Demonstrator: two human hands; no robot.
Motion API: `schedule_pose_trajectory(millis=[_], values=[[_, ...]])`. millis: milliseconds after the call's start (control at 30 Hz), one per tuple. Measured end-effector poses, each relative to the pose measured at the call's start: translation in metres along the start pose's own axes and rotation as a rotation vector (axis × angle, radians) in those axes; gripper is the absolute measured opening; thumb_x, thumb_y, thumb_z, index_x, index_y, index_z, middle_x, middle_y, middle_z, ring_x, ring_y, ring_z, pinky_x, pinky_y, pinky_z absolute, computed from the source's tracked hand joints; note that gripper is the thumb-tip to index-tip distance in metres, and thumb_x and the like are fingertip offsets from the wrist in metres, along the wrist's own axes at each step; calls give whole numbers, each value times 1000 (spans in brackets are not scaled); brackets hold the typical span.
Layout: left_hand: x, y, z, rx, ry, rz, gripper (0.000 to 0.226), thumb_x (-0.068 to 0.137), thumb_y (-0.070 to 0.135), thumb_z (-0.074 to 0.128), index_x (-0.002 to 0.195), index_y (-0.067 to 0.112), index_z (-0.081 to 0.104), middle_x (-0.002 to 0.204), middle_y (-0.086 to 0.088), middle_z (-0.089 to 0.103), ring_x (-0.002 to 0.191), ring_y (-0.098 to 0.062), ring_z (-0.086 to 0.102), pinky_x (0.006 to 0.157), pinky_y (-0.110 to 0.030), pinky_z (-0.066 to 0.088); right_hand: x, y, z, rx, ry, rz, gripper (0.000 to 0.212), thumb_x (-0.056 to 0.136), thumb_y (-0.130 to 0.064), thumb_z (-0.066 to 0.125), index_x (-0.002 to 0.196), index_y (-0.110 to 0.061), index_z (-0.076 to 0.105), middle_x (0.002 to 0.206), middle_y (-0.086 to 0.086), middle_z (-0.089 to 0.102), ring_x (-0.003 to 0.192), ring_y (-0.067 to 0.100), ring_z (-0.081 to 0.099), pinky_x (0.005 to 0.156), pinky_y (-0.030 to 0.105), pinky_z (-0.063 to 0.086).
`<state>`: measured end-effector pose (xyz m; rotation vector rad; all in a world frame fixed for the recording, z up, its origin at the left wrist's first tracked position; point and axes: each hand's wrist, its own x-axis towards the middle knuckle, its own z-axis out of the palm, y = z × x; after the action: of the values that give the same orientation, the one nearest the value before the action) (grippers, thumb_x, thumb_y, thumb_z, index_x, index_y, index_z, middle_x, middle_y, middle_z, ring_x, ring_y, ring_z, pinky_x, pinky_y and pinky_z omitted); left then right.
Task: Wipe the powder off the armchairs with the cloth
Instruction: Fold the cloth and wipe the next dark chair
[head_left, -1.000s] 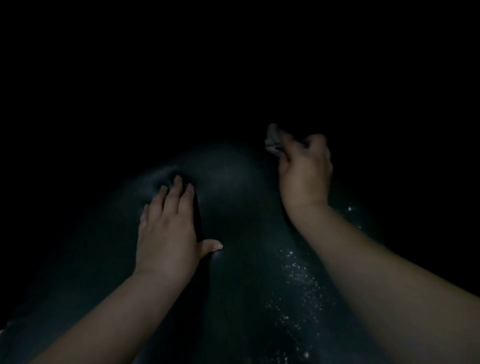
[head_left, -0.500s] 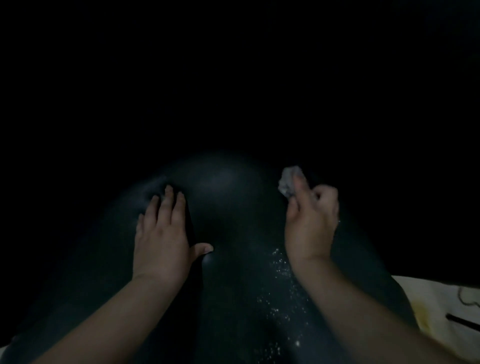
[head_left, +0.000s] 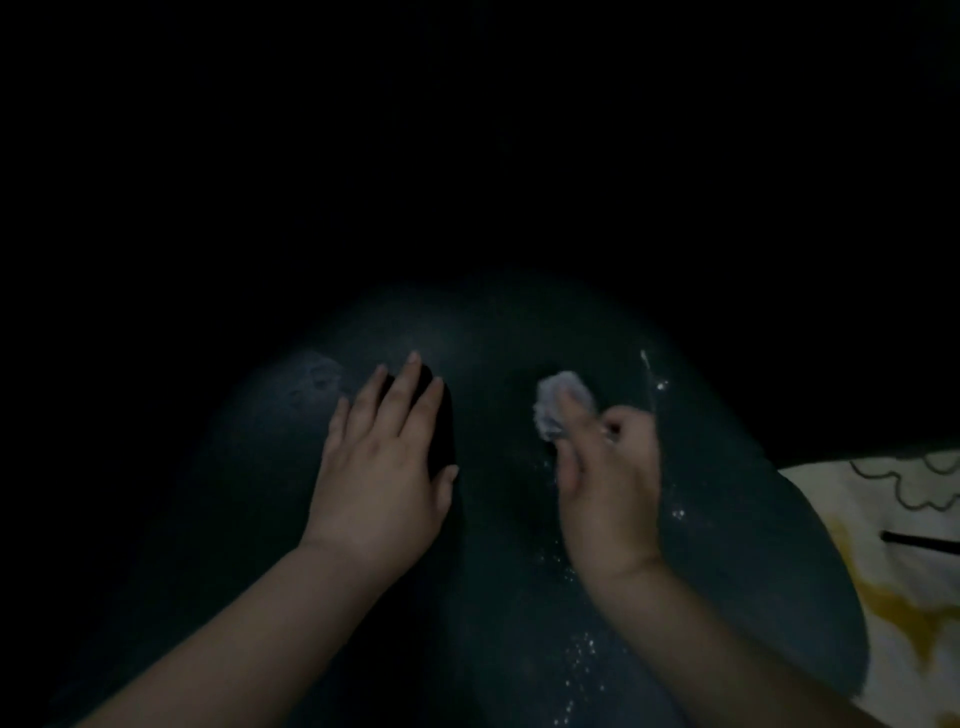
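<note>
The left hand (head_left: 376, 467) lies flat on the dark armchair (head_left: 249, 467), fingers straight and slightly spread, holding nothing. The right hand (head_left: 605, 483) grips a small wadded cloth (head_left: 558, 402) and holds it against the armchair surface, right of the left hand. White powder (head_left: 582, 649) speckles the armchair beside the right forearm. A pale patterned fabric (head_left: 904, 545) lies beyond the armchair's right edge.

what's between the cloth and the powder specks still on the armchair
Nothing visible. The right hand grips the cloth on the armchair, and powder specks lie bare beside it.
</note>
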<state>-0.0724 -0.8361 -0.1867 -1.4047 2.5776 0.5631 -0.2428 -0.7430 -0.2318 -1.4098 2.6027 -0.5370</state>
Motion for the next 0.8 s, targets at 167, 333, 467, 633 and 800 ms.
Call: schedule_pose_trajectory(millis=[167,333,467,633,800], values=[[12,7,0,-9,-9,92,77,92,52,46,153,27,7,161,5,-7,147,-19,-6,117,-37,-4,54,22,0,117,66,-36,53,89,-12,49,138,-33,49,104,7,41,89,25,44,76,39,44],[17,1,-2,-3,-28,95,74,91,51,50,152,25,17,161,1,4,147,-21,1,119,-41,6,1,20,0,224,103,304,41,90,-18,49,128,-30,58,111,18,48,98,31,44,81,32,36],[12,-2,0,-19,-23,112,70,90,46,54,150,22,27,159,-2,16,146,-23,10,119,-43,13,10,13,1,179,-14,18,38,92,-20,49,128,-30,57,110,10,49,99,29,46,82,34,41],[10,-15,1,-18,2,86,66,89,43,57,147,20,34,157,-4,24,145,-25,16,116,-46,21,51,43,-3,140,242,280,44,90,-9,57,132,-24,57,102,10,43,86,23,44,75,31,42],[14,-16,1,-18,10,81,65,87,40,60,144,18,38,155,-5,28,144,-27,20,113,-51,27,-19,20,6,77,194,248,19,93,-41,56,104,-26,60,94,-8,44,81,0,44,77,31,42]])
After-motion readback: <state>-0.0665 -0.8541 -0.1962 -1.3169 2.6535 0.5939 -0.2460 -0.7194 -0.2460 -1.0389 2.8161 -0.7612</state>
